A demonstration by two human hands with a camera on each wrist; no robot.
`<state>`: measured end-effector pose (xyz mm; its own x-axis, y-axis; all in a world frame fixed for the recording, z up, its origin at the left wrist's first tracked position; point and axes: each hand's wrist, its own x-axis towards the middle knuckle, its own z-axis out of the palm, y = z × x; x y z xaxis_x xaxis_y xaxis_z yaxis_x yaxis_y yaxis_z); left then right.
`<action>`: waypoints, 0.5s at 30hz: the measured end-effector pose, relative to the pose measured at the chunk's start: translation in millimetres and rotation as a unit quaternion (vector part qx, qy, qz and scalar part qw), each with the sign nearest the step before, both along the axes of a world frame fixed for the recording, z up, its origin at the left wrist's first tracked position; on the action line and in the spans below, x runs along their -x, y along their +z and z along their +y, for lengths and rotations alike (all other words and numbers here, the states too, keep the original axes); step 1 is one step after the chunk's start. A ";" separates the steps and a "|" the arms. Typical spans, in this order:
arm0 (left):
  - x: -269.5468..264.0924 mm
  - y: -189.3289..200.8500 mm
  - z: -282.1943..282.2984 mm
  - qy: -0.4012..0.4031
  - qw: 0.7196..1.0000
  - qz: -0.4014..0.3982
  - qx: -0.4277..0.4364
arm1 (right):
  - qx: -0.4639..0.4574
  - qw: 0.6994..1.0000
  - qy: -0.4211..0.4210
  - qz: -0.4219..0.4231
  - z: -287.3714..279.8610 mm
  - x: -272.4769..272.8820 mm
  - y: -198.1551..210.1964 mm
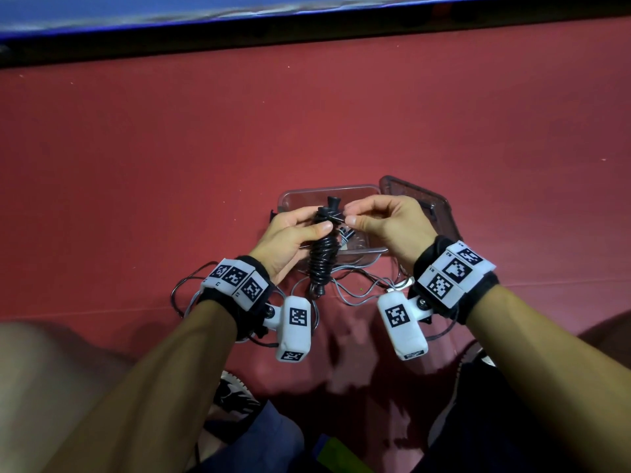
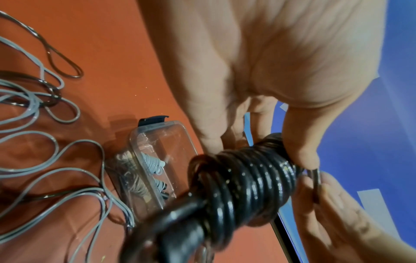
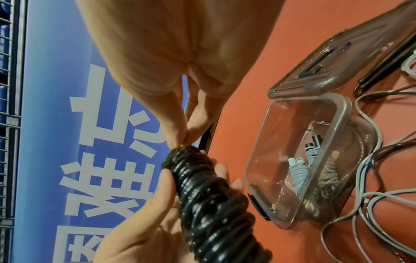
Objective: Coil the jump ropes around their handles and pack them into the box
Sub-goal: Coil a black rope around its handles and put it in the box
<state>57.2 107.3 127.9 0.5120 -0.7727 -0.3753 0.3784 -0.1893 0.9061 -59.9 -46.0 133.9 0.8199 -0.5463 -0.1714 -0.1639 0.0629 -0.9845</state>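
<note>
I have the black jump rope (image 1: pixel 322 249) up in both hands, above the near edge of the clear box (image 1: pixel 327 199), its cord already wound in tight turns round the paired handles so that it reads as one thick black coil. My left hand (image 1: pixel 290 238) grasps the coil about its upper middle, thumb laid across the front and fingers curled behind; in the left wrist view the thumb presses on the topmost turns. My right hand (image 1: pixel 386 223) pinches the loose tail of the cord between thumb and forefinger just beside the top of the coil, and the right wrist view shows those fingertips (image 3: pixel 178 140) meeting right at the end of the windings. The box sits on the red floor (image 1: pixel 341 131) and is open; inside it lie a coiled grey rope (image 3: pixel 298 171) with pale handles and another wound bundle with dark ends beside it, both toward the near side. Its lid (image 1: pixel 418 199) rests on the floor touching the box's right edge. Uncoiled grey and dark cords (image 2: pixel 40 142) sprawl in loops on the floor just in front of the box, beneath my wrists. A blue panel with white characters (image 3: pixel 108 124) stands along the far edge of the floor.
</note>
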 end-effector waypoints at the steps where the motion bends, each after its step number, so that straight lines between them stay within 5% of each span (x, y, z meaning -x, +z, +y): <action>1: 0.6 -0.3 -0.1 -0.006 1.000 0.002 0.001 | 0.005 1.000 -0.003 -0.001 -0.3 -0.3 2.2; 15: 0.9 -1.9 0.6 -0.023 0.998 0.048 0.017 | 0.019 1.000 -0.001 0.007 -4.5 0.8 0.6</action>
